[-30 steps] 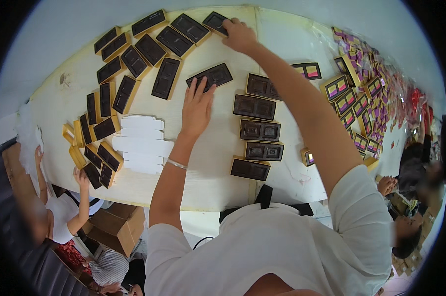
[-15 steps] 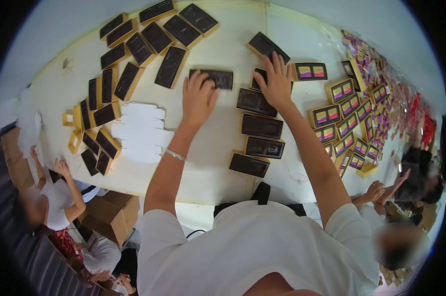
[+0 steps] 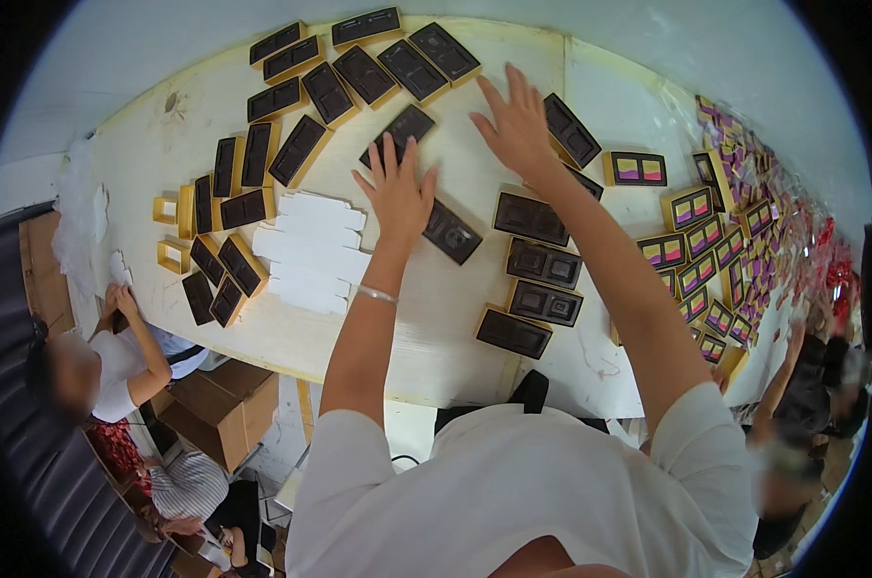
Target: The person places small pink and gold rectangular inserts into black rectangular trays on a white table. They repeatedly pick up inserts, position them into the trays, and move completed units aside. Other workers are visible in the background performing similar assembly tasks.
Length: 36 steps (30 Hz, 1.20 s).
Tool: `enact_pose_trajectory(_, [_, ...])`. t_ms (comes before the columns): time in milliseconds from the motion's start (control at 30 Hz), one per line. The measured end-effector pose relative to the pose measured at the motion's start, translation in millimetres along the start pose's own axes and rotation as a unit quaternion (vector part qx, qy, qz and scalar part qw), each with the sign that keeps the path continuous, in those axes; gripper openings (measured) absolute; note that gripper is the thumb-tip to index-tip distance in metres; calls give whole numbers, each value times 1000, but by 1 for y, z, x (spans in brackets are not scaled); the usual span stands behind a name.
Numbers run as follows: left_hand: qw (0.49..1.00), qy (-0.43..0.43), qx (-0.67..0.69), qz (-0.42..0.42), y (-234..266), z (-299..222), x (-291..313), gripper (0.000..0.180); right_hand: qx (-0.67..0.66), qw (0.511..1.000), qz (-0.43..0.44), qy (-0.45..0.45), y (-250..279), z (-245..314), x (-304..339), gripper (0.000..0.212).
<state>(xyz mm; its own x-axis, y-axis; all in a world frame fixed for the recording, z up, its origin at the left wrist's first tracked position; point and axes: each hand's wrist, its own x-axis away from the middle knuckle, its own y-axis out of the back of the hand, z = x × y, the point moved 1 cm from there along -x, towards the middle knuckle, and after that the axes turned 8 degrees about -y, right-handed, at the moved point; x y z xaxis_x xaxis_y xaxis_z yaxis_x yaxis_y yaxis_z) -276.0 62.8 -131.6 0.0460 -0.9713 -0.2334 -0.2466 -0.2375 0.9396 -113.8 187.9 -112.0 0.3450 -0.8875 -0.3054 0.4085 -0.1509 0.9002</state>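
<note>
My left hand (image 3: pixel 397 197) is open, its spread fingers reaching onto the near end of a gold-sided box with a black insert (image 3: pixel 407 127). Beside that hand, on its right, a black two-compartment insert tray (image 3: pixel 452 231) lies slanted on the table. My right hand (image 3: pixel 515 125) is open and holds nothing. Its fingers point away from me, between the far group of boxes and another black-insert box (image 3: pixel 572 131). Under my right forearm runs a column of boxes with black inserts (image 3: pixel 544 262), partly hidden by the arm.
Many black-insert boxes (image 3: pixel 259 154) fill the far left, beside flat white card blanks (image 3: pixel 311 252) and empty gold frames (image 3: pixel 173 256). Filled boxes with purple-and-gold packets (image 3: pixel 663 252) stand right, before a heap of loose packets (image 3: pixel 744 159). Other people sit at both sides.
My whole view has shifted. The insert tray has turned and come nearer to me. My left hand has moved off it to the box beyond; my right hand has left the column, moving left and away.
</note>
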Motion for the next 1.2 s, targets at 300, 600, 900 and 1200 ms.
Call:
enact_pose_trajectory(300, [996, 79, 39, -21, 28, -4, 111, 9, 67, 983, 167, 22, -53, 47, -33, 49])
enact_pose_trajectory(600, [977, 122, 116, -133, 27, -33, 100, 22, -34, 970, 202, 135, 10, 44, 67, 39])
enact_pose_trajectory(900, [992, -10, 118, -47, 28, -39, 91, 40, -29, 980, 142, 132, -12, 74, 74, 43])
enact_pose_trajectory(1200, [967, 89, 167, -169, 49, -2, 21, 43, -103, 983, 126, 78, 24, 61, 83, 43])
